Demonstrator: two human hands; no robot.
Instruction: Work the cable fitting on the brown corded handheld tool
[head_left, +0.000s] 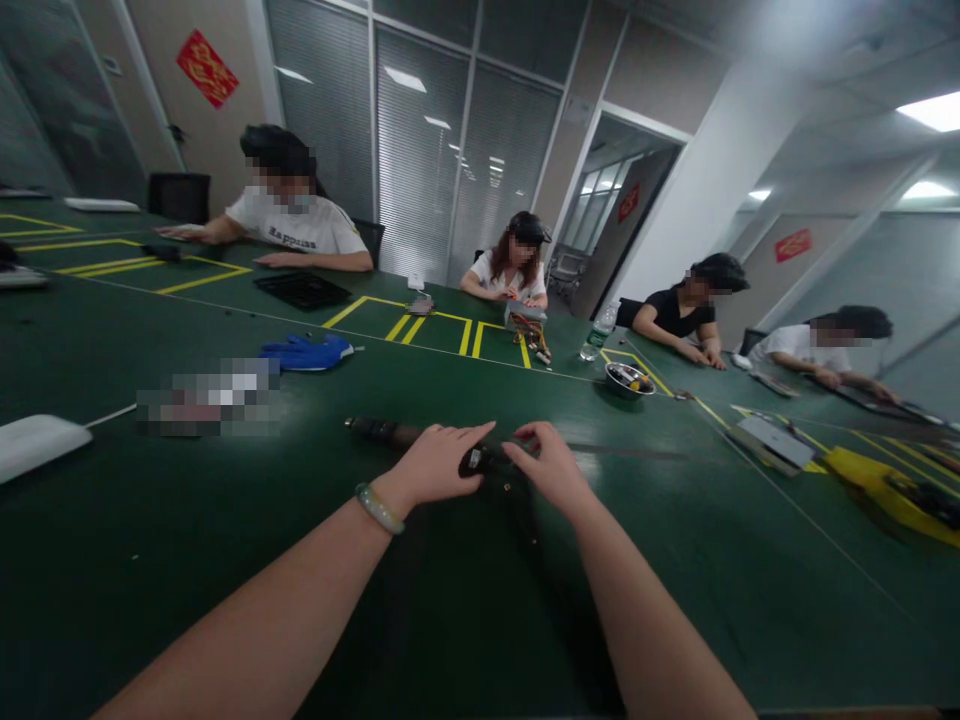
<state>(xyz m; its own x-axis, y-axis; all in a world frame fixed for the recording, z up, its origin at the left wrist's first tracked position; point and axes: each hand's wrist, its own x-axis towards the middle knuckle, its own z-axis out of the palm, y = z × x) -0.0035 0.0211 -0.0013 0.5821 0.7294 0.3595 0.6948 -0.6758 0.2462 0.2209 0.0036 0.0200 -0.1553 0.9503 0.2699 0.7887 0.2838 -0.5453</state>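
Note:
A long dark rod-like object (379, 431) lies across the green table (225, 540) in front of me. My left hand (435, 462), with a pale bead bracelet at the wrist, rests on it with fingers stretched out over a small black part (477, 461). My right hand (547, 462) meets it from the right, fingers curled in a pinch at the same black part. What exactly sits between the fingertips is too dark to make out.
Blue gloves (306, 352) lie to the far left, a white object (37, 443) at the left edge. A metal bowl (628, 380), a water bottle (598, 340) and a wired device (527, 325) stand farther back. Several people sit working around the table; yellow items (892, 490) lie at the right.

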